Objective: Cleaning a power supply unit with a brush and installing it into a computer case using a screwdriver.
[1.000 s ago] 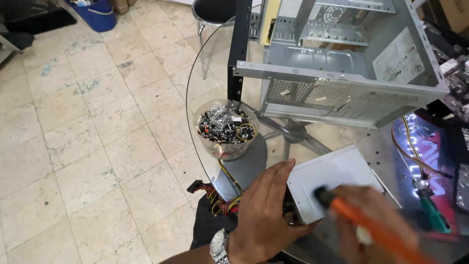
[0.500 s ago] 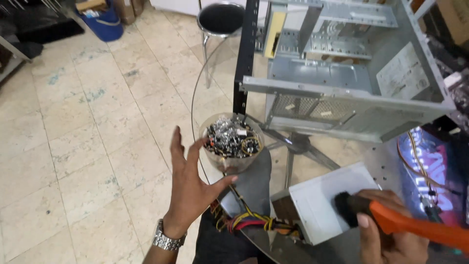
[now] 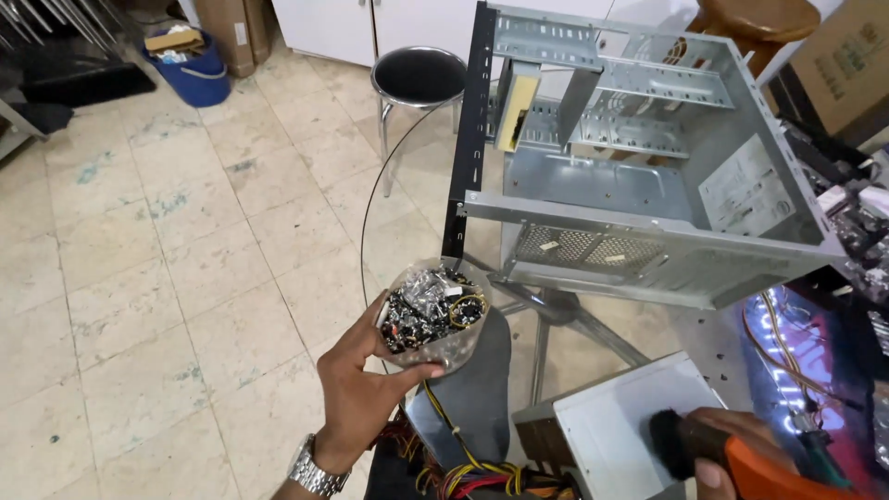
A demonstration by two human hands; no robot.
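Left hand point(image 3: 356, 398): closed around clear cup of screws point(image 3: 431, 315), lifted at glass table point(image 3: 389, 194) edge.
Right hand point(image 3: 713, 458): gripped orange-handled screwdriver point(image 3: 741, 463) over power supply point(image 3: 630, 431).
Progress: case point(image 3: 639, 176) stood open and stripped; supply not yet mounted inside.

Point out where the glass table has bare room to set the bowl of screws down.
Bare glass lies left of the computer case, above the bowl in the left hand. It is crowded near the power supply, cables and right hand.
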